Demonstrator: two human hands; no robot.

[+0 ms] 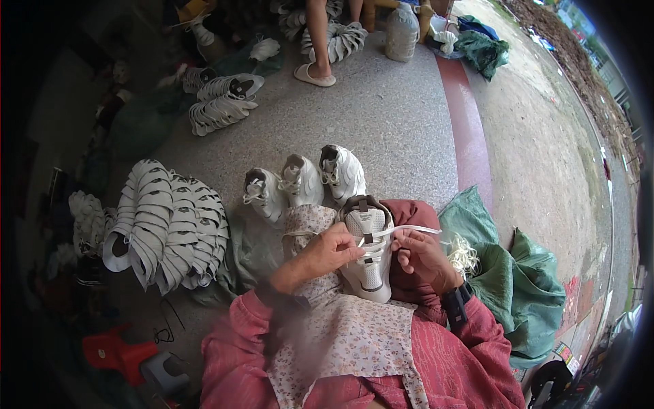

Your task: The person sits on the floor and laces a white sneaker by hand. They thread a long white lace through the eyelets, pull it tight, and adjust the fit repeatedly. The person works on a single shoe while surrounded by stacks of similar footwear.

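Observation:
A white sneaker with a dark collar lining rests on my lap, its toe toward me. A white shoelace crosses its tongue and sticks out past the right side. My right hand pinches that lace at the shoe's right edge, fingers curled. On the left edge, my left hand is closed, thumb and forefinger pinched on the lace beside the eyelets. Its fingertips partly hide the lace there. Just beyond my knees stand three more white shoes: a left one, a middle one and a right one.
Stacked white shoe uppers lie at the left, with another stack farther off. Green sacking and a bundle of white laces are at my right. A person's leg, a plastic jug and a red stool also show.

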